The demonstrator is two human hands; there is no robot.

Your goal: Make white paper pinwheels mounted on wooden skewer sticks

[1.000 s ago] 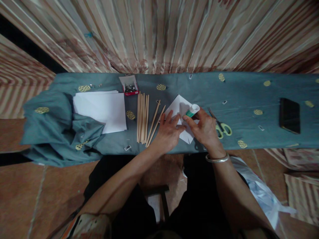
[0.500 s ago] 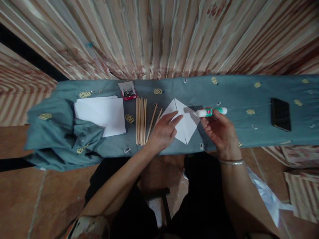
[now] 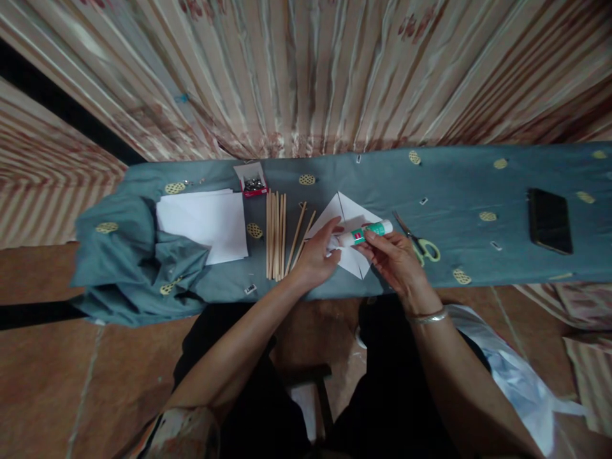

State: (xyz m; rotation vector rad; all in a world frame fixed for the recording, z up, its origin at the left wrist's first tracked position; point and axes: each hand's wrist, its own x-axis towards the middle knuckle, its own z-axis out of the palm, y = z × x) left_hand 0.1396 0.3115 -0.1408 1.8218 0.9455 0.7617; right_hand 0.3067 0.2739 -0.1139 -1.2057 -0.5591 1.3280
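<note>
A green-and-white glue stick (image 3: 358, 236) lies tilted in my right hand (image 3: 392, 258), its fingers and thumb closed on the barrel. Its white end points left, toward my left hand (image 3: 316, 256). That hand is over the left part of a white paper square (image 3: 351, 210), thumb and forefinger apart around the glue stick's end; whether they touch it I cannot tell. Dark lines run in from two corners of the square, and both hands cover much of its middle. Scissors (image 3: 423, 245) with light green handles rest just right of my right hand.
Left of the paper lie several thin wooden sticks (image 3: 276, 236). Behind them stands a small open red-and-white box (image 3: 253, 185) of metal pieces. Farther left is a stack of white sheets (image 3: 205, 223), partly under bunched cloth (image 3: 138, 255). A black phone (image 3: 549, 220) lies far right.
My right hand has brought the glue stick left over the paper, uncovering the scissors. My left hand's fingers, stretched over the paper before, now curve around the stick's white end.
</note>
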